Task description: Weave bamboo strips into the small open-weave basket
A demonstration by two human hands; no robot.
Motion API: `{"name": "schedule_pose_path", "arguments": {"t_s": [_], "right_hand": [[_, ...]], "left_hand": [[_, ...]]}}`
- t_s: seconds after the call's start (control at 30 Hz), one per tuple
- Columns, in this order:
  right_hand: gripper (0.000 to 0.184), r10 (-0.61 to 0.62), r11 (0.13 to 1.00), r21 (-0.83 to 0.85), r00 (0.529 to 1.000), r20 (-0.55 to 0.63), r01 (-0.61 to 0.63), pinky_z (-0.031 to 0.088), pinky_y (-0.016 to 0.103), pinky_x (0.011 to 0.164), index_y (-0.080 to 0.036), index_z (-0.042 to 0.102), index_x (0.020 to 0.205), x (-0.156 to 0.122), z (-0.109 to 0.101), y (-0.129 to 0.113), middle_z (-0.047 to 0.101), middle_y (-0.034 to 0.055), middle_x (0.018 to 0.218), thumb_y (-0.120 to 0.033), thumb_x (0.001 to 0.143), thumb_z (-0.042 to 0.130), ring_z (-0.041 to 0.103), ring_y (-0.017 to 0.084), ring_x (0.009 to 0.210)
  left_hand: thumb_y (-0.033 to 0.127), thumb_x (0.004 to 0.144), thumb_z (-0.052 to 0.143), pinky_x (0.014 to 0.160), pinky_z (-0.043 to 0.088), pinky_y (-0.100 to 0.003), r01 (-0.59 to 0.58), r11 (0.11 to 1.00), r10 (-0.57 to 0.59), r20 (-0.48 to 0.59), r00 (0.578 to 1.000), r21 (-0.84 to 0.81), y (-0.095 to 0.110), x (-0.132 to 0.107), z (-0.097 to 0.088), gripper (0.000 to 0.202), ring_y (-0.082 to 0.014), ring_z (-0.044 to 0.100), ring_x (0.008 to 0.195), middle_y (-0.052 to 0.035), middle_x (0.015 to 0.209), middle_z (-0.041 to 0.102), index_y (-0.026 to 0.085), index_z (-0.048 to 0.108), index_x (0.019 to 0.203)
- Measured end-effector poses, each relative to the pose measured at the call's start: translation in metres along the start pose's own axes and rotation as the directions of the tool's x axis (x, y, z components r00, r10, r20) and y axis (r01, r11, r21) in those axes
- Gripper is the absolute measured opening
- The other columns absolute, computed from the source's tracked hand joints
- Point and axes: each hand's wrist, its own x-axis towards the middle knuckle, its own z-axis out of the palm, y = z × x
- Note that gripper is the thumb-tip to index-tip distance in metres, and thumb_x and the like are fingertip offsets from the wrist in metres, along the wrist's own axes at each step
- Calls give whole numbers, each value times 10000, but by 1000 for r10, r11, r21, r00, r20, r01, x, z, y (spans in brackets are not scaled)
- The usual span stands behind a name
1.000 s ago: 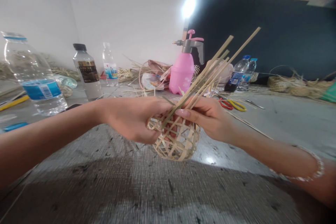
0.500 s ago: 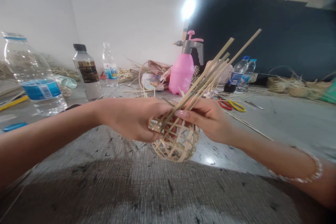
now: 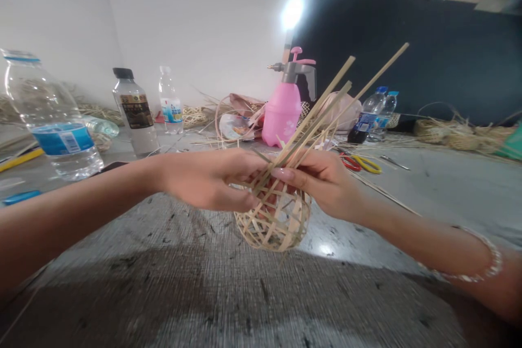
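The piece under work, a small open-weave basket (image 3: 272,228), stood at the centre of the scene, mouth upward, between the person's two hands over the near part of the table (image 3: 261,293). Whether its base touched the table could not be told. Loose strips (image 3: 317,112) rose from its mouth and leaned toward the far right, their ends free and of unequal length.

The right hand (image 3: 330,182) pinched the strips where they crossed at the mouth, its thumb laid flat over them on the near face. The left hand (image 3: 216,179) was at the left side of the rim, its thumb low against the weave and its forefinger higher, by the foot of the strips. Whether it gripped a strip could not be told, since its remaining fingers were hidden.

The step in hand was judged to be the setting of loose strips across one another at the rim. In this inspector's view the next move called for the right thumb to keep its pressure on the crossing, while the left fingers singled out one strip and bent it gently, without kinking it.

Beyond the basket stood a pink spray bottle (image 3: 281,114). A yellow-handled tool (image 3: 377,166) lay on the table to the right, beyond the right hand.
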Motion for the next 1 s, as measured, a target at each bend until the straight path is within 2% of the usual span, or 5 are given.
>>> {"name": "schedule_pose_path", "arguments": {"t_s": [0.33,0.47,0.67,0.87,1.0], "right_hand": [[188,-42,999,27,999,3,42,415,206,527,-161,594,744,-2,1,-4,581,-12,692,-247,896,525,533,82,617],[167,-196,979,-63,979,-60,193,371,198,495,-177,567,722,-3,4,-3,539,-38,652,-198,886,543,466,58,553],[96,-415,903,-170,904,-105,395,435,263,607,-201,561,791,-5,4,5,548,-22,657,-173,880,540,521,109,644],[235,-174,984,-42,981,-85,171,367,230,481,-199,563,677,-6,6,-4,558,-31,629,-305,887,556,456,75,519],[302,-77,997,2,993,-86,77,349,219,459,-194,581,624,-5,8,-9,544,-37,585,-348,882,564,440,64,496]], "left_hand": [[219,920,429,662,430,-177,6,996,-16,-110,994,-91,-7,3,1,186,-89,536,720,17,749,561,166,561,800],[232,908,447,672,426,-182,26,997,-36,-142,989,-69,-9,3,-1,189,-96,534,724,12,739,555,157,551,768],[223,929,412,757,438,-203,-23,989,10,-87,996,-148,-11,3,-1,173,-121,551,864,-21,932,599,161,562,988],[246,928,421,810,447,-255,-51,994,40,-109,993,-96,-11,2,0,209,-169,556,982,-70,1076,596,176,516,1100],[259,904,451,737,445,-249,-8,998,1,-129,992,-55,-9,1,1,129,-173,550,907,-58,967,586,173,534,953]]}}
